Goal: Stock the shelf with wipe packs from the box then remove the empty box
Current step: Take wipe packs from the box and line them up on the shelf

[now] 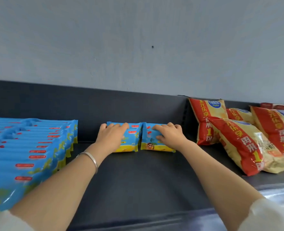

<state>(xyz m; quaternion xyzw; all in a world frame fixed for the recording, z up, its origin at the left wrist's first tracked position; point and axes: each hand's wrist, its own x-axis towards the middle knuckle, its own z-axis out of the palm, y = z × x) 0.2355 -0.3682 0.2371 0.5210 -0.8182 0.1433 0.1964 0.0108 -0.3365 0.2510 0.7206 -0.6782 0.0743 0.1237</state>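
Note:
Two blue and yellow wipe packs stand side by side at the back of the dark shelf (138, 177). My left hand (111, 139) lies over the left wipe pack (132, 139), fingers curled on its top edge. My right hand (168, 135) grips the right wipe pack (148, 144) the same way. Both packs touch the shelf and each other. A long row of identical wipe packs (29, 147) fills the shelf's left side. The box is out of view.
Red and yellow snack bags (241, 140) lean in a pile on the right part of the shelf, past a divider (185, 117). A grey wall (138, 47) rises behind. Bare shelf lies between the left row and the two packs.

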